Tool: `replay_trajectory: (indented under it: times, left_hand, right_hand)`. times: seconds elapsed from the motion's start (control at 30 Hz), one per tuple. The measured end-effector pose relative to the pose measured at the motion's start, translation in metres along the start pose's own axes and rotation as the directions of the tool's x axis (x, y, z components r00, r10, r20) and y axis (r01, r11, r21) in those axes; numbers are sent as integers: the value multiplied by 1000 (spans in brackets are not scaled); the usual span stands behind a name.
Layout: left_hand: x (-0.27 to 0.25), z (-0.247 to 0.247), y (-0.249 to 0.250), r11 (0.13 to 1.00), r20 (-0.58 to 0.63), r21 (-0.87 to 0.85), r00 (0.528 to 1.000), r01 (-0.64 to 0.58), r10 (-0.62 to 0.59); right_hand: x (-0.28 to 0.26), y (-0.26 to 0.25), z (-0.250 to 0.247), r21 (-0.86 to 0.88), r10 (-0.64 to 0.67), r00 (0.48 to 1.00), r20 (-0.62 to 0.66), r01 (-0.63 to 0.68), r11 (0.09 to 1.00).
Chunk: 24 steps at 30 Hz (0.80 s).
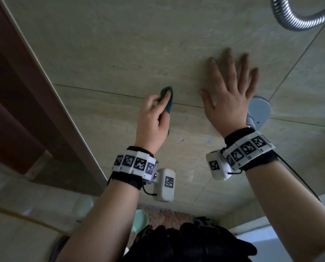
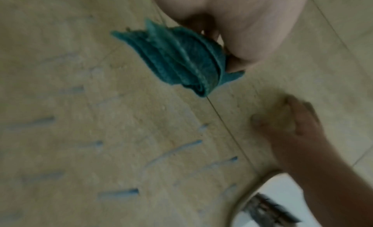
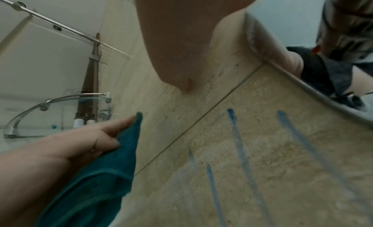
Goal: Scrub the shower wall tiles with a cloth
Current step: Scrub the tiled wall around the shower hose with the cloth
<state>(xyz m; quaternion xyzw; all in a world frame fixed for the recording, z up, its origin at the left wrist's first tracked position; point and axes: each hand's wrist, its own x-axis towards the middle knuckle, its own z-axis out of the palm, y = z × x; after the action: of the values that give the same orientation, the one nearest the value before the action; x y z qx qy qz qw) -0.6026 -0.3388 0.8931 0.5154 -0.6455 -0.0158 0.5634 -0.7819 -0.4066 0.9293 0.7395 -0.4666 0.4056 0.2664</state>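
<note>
We face beige wall tiles point(image 1: 120, 44) streaked with blue marks point(image 3: 236, 134), a metal shower hose point(image 1: 297, 19) looping above, and no readable writing shows beyond the black-and-white coded squares on our wrist bands point(image 1: 135, 163). Our right hand point(image 1: 231, 93) lies flat on the tiles, fingers spread and straight. Our left hand point(image 1: 154, 120) grips the folded teal cloth point(image 2: 177, 58), pressing it on a grout line; a glass corner shelf point(image 3: 56, 115) holds small items too blurred to name.

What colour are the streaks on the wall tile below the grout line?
Blue streaks on the beige tile; clearest in the right wrist view.
</note>
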Motion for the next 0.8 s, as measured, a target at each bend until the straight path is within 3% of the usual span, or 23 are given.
replay_trajectory:
  times: [0.03,0.1,0.3,0.4,0.47,0.53,0.63,0.67,0.8]
  left_hand:
    - [3,0,-8,985,18,107,991,-134,133]
    - [11,1,-18,934,36,258,968,-249,248]
    - [18,14,-30,835,54,475,957,-276,286]
    - [7,28,-37,761,170,542,933,-357,317]
    - [-7,34,-48,675,311,566,881,-473,357]
    - [-21,37,-65,595,459,533,796,-602,394]
    - [-24,31,-73,509,552,502,713,-699,433]
    - [-18,27,-70,498,550,517,716,-696,430]
    - [14,17,-44,552,409,604,818,-575,405]
  right_hand:
    - [0,1,0,-6,0,1000,-5,0,1000]
    - [0,3,1,-9,11,1000,-4,-11,1000]
    - [-3,-4,6,1,37,999,-19,-37,999]
    - [-4,-8,9,2,46,999,1,-46,999]
    - [-5,-9,10,-2,53,998,17,-53,999]
    - [-5,-8,10,-4,54,998,21,-54,999]
    - [-6,-6,10,-7,45,999,12,-45,999]
    - [-6,-6,11,-8,41,999,6,-41,999]
    - [-6,-6,13,-4,37,999,-2,-37,999]
